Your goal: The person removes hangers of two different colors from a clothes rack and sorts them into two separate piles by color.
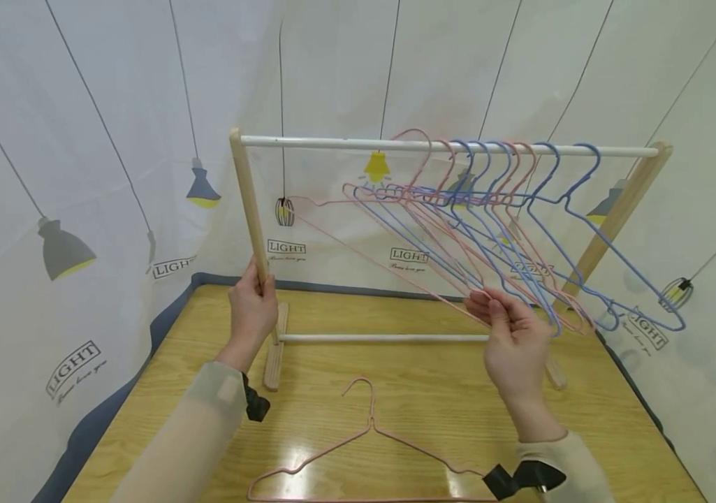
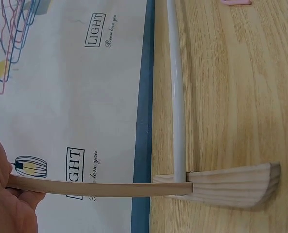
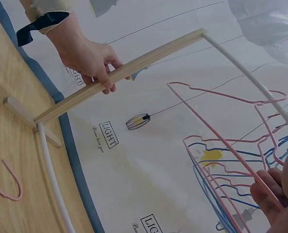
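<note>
My left hand [image 1: 252, 307] grips the left wooden post [image 1: 249, 202] of a small clothes rack, fingers and thumb wrapped round it. On the right, my right hand [image 1: 517, 342] pinches the lower bar of a pink wire hanger [image 3: 224, 144] near one end. That hanger's hook is over the white top rail [image 1: 332, 144], leftmost of the row, and its far corner swings out toward the left post. Behind it, several blue and pink hangers [image 1: 622, 253] hang bunched on the rail's right half. Another pink hanger [image 1: 371, 419] lies flat on the table in front.
The rack stands on a wood-grain table [image 1: 320, 412], with a wooden foot [image 1: 272, 370] at the left and a white lower bar [image 1: 383, 338] between the posts. The right post [image 1: 622, 213] rises beside the hangers. White lamp-printed cloth [image 1: 112, 84] surrounds the table's back and sides.
</note>
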Demonstrator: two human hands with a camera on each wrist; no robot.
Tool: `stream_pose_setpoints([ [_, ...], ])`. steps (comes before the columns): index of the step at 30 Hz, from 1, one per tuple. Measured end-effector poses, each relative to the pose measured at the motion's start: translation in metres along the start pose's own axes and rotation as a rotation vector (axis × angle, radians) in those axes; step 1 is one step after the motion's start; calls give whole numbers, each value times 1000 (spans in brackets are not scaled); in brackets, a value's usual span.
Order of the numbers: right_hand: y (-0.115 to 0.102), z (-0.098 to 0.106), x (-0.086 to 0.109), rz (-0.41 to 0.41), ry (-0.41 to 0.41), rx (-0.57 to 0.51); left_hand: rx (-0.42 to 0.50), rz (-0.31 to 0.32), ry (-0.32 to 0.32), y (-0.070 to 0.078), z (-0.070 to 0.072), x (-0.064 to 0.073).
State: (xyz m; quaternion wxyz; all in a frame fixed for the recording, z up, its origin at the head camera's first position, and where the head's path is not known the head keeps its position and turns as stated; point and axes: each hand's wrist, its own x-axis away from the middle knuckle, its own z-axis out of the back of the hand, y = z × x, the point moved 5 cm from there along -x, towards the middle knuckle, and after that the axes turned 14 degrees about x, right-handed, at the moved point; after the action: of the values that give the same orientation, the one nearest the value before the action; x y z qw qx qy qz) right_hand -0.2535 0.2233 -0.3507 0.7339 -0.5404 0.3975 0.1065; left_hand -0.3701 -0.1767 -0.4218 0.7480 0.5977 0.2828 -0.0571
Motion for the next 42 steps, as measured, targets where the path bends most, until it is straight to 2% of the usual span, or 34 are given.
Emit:
stream_pose_setpoints([
  [6, -8, 12, -8, -19, 39, -70, -5, 8, -1, -3, 1, 2],
  [12, -18, 34, -10, -27, 5, -67, -10, 6, -6, -4, 2, 3],
  [14, -19, 43, -9, -48, -17, -83, -13, 2, -8, -3, 1, 3],
  [17, -16, 56, -3, -150, -55, -115, -17, -14, -8, -1, 1, 2],
  [22, -4, 76, 13, -332, -190, -181, -29, -32, -1, 2, 1, 1],
  [31, 36, 98, 53, -446, -589, -237, -32, -43, 7, 5, 2, 0],
  [38, 75, 105, 87, -565, -775, -276, -14, -21, -9, 4, 1, -1],
  [42, 90, 104, 102, -599, -861, -254, -13, -13, -14, 4, 1, -1],
])
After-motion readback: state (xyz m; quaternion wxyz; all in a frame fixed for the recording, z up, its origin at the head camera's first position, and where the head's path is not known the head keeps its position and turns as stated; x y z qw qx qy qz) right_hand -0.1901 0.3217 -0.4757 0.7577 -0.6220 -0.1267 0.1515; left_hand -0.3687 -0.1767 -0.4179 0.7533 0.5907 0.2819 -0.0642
